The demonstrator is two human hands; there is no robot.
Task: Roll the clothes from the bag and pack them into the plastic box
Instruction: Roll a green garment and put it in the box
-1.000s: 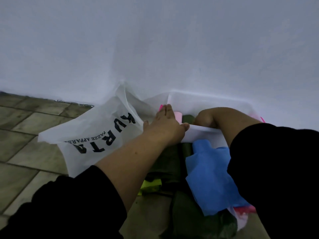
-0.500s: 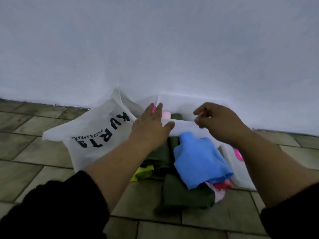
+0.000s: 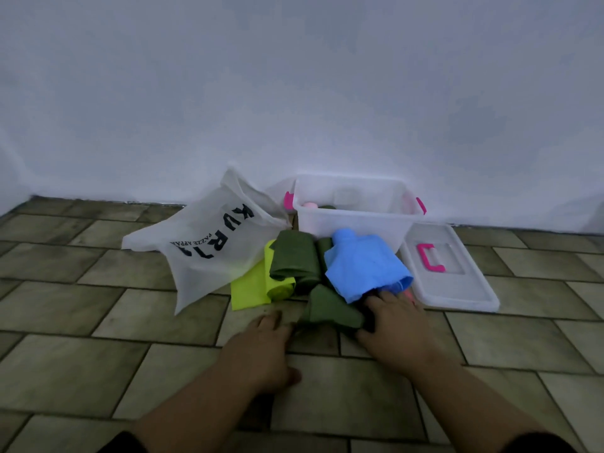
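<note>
A white bag (image 3: pixel 209 246) printed KURTA lies on the tiled floor at the left. Against the wall stands the clear plastic box (image 3: pixel 353 223) with pink latches; a pink roll (image 3: pixel 310 205) and a green roll (image 3: pixel 327 207) show inside it. In front of the box is a pile of clothes: a dark green piece (image 3: pixel 294 259), a neon yellow one (image 3: pixel 251 291), a blue garment (image 3: pixel 366 266) and a green cloth (image 3: pixel 330 310). My left hand (image 3: pixel 266 341) lies flat on the floor, its fingertips at the green cloth's edge. My right hand (image 3: pixel 392 318) rests spread on the pile's near right side, below the blue garment.
The box's clear lid (image 3: pixel 470 289), with a pink handle (image 3: pixel 430 257), lies flat on the floor right of the box. A white wall runs close behind the bag and box. Bare floor tiles (image 3: pixel 81 322) stretch to the left and toward me.
Both hands have drawn back from the box's rim and come down to the near edge of the clothes pile. The camera has pulled back, so the lid is in view.
</note>
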